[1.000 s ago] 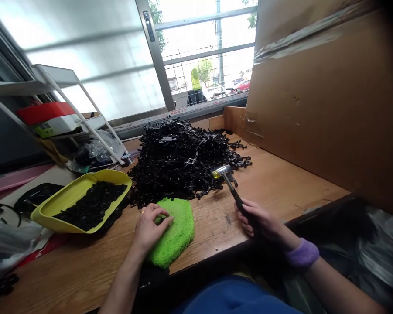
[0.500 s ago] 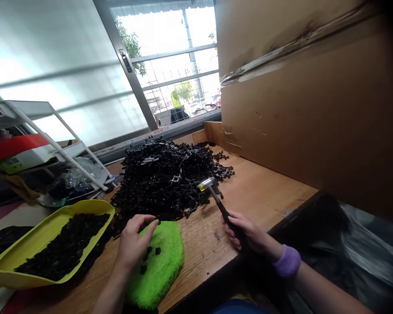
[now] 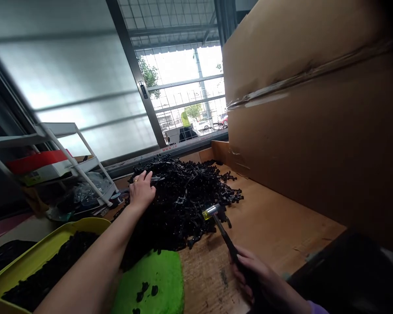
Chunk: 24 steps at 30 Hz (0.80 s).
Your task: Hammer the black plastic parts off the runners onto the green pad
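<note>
Down at the bottom edge, a green microfibre pad (image 3: pixel 153 283) lies on the wooden bench (image 3: pixel 275 235), with a yellow tray (image 3: pixel 85 222) of black pieces to its left. The right hand (image 3: pixel 251 274) clenches the black handle of a small hammer (image 3: pixel 224 235), its head over the edge of a heap of black plastic parts (image 3: pixel 179 205). Farther on, the left hand (image 3: pixel 141 189) rests on the heap, fingers spread and released.

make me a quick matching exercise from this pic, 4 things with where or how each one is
Things:
1. left hand
2. right hand
3. green pad
4. yellow tray

Matches:
a. a few black bits lying on top
b. wrapped round a hammer handle
c. holding a layer of small black pieces
d. resting on the black heap

Pairs: 1-d, 2-b, 3-a, 4-c
</note>
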Available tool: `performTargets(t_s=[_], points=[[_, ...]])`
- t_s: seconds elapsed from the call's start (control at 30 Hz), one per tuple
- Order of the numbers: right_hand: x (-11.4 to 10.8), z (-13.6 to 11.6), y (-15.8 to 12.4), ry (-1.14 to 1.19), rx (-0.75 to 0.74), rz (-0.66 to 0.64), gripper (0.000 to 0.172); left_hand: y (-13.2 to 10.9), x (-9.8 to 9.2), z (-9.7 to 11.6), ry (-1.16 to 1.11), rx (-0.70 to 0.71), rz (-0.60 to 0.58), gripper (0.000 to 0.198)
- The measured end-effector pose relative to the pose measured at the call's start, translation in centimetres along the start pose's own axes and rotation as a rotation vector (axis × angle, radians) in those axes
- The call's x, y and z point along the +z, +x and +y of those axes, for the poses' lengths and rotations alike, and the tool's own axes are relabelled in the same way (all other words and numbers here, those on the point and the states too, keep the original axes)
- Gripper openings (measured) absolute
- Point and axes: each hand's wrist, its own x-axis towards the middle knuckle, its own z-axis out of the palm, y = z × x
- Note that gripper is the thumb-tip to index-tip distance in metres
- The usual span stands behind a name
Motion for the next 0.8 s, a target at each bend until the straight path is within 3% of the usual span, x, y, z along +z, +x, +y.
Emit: performTargets(t_s=[0.1, 0.17, 0.43, 0.6, 0.7, 0.8], points=[[-0.1, 0.0, 0.1, 0.021, 0.011, -0.02, 0.028, 1.5, 0.4, -0.2, 0.063, 0.0, -0.145, 0.039], [-0.1, -0.1, 0.0, 0.013, 0.012, -0.031, 0.029, 1.6, 0.5, 0.0, 0.067, 0.017, -0.174, 0.034], [0.1, -0.2, 0.0, 0.025, 0.014, -0.013, 0.03, -0.7, -0.2, 0.7, 0.124, 0.105, -0.084, 0.024], [0.0, -0.4, -0.1, 0.007, 0.025, -0.036, 0.028, -1.2, -1.0, -0.2, 0.064, 0.086, -0.103, 0.025], [-0.1, -0.4, -0.1, 0.013, 0.036, -0.039, 0.028, -2.6, -1.6, -1.4, -0.13, -0.049, -0.028, 0.025], [-0.3, -0.2, -0.2, 0.019, 0.052, -0.039, 0.027, -5.6, -2.4, -2.8, -0.542, -0.241, -0.035, 0.017]])
